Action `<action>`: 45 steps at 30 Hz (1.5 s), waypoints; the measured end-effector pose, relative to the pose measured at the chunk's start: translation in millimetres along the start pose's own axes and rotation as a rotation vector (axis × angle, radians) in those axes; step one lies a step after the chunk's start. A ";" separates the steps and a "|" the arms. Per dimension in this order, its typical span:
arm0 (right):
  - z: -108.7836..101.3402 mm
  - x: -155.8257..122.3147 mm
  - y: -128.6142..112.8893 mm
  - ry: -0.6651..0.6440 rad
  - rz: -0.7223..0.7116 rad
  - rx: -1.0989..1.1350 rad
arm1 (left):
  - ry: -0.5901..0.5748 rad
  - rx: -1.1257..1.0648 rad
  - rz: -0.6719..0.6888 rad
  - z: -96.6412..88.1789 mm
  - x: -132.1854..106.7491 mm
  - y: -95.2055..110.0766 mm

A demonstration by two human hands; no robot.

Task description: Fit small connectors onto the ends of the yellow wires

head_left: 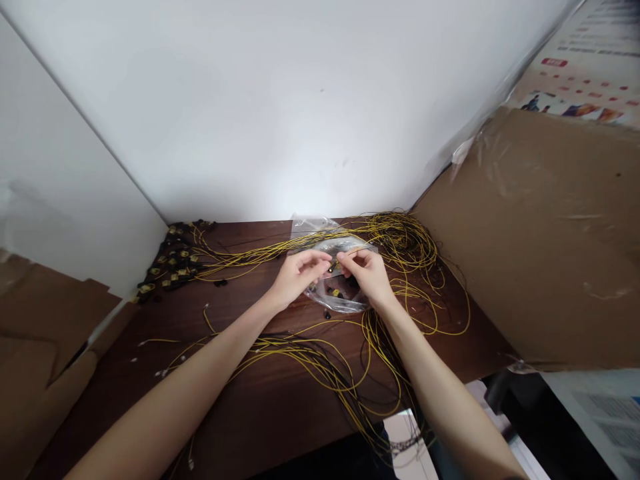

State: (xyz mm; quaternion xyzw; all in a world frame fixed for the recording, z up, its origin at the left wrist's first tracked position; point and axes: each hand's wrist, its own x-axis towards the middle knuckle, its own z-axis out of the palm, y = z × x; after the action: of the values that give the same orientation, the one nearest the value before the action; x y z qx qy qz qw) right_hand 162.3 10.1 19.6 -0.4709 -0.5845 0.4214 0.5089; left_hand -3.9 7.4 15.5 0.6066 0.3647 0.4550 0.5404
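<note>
Over an open clear plastic bag (343,308), my two hands meet with their fingertips a short gap apart. My left hand (299,275) is closed in a pinch beside a tiny dark and yellow piece; what sits between its fingertips is too small to make out. Thumb and finger of my right hand (367,270) are pressed together on what looks like a thin wire. Inside the bag lie small black and yellow parts (337,293). A bundle of long yellow wires (270,251) runs behind my hands, ending at the left in black connectors (175,263) with yellow faces.
Coiled yellow and black wires (400,240) lie at the back right. Another wire bundle (320,367) with small white ends crosses the brown table (280,427) and hangs over its front edge. White panels stand behind and left, cardboard (540,247) at right. A small black part (327,314) lies before the bag.
</note>
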 end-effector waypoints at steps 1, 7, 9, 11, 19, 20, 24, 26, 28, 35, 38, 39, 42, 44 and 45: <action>-0.1 0.1 0.5 0.018 -0.005 -0.020 | -0.011 -0.020 0.013 0.0 -0.2 -0.1; 1.1 0.0 3.5 0.055 -0.015 -0.103 | -0.006 -0.023 0.046 1.1 0.7 -3.5; 1.4 0.0 4.2 0.060 -0.020 -0.103 | 0.006 -0.034 0.029 1.5 1.4 -4.9; 1.4 0.0 4.1 0.049 -0.032 -0.086 | 0.023 -0.053 0.006 1.5 2.1 -6.0; 2.9 -2.0 -2.2 -0.058 -0.040 -0.033 | 0.089 -0.089 -0.042 -0.7 3.2 -6.8; 3.3 -2.2 -2.6 -0.072 -0.029 -0.037 | 0.089 -0.090 -0.038 -0.7 3.2 -6.7; 5.1 -2.1 -2.5 -0.103 0.011 -0.043 | 0.077 -0.110 0.000 -0.2 3.2 -6.6; 5.4 -1.8 -2.2 -0.104 0.021 -0.038 | 0.084 -0.126 0.016 0.3 3.2 -6.8; 5.5 -1.7 -2.6 -0.105 0.033 -0.033 | 0.094 -0.130 0.027 0.9 3.2 -6.8; 5.0 -1.6 -2.2 -0.107 0.040 -0.006 | 0.092 -0.102 0.051 2.5 3.2 -5.8; 4.9 -1.4 0.3 -0.105 0.042 0.022 | 0.097 -0.095 0.045 2.1 2.8 -6.3; 4.9 -1.4 1.2 -0.106 0.044 0.031 | 0.099 -0.092 0.041 1.9 2.7 -6.4; 5.1 -1.4 3.1 -0.104 0.045 0.056 | 0.103 -0.077 0.032 1.5 2.8 -6.1; 5.4 -1.3 3.7 -0.104 0.042 0.064 | 0.104 -0.068 0.032 1.5 2.9 -5.8; 5.5 -1.3 3.7 -0.104 0.041 0.063 | 0.106 -0.066 0.034 1.6 3.0 -5.8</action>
State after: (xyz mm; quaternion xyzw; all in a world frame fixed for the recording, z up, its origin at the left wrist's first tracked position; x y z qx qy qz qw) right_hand 157.4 9.6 15.0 -0.4441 -0.5866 0.4740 0.4837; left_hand -1.1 10.6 10.3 0.5698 0.3673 0.5072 0.5322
